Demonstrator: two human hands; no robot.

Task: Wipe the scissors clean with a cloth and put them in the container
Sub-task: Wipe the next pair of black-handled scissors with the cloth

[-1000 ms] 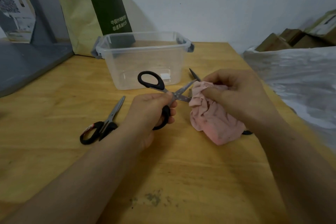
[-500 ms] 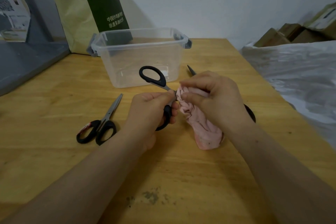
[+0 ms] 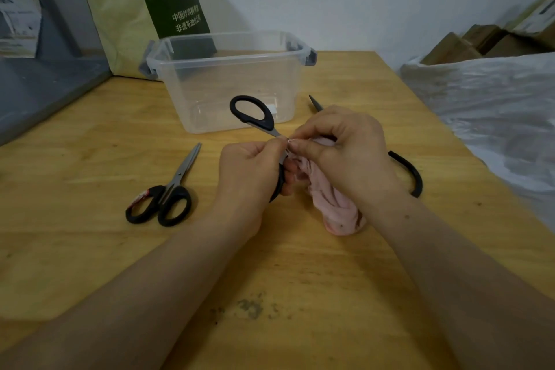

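Just short of the container (image 3: 228, 81), your left hand (image 3: 249, 168) grips the scissors (image 3: 266, 124) by one handle, blades running rightward into the cloth (image 3: 333, 204) your right hand (image 3: 345, 153) pinches; the container lies straight ahead

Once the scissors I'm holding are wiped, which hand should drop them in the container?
Probably the left hand: it grips the scissors, just before the open container. The right hand holds the cloth.

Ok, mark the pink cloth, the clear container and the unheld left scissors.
pink cloth (image 3: 333, 203), head view, lower fold
clear container (image 3: 228, 93), head view, front wall
unheld left scissors (image 3: 173, 186), head view, pivot
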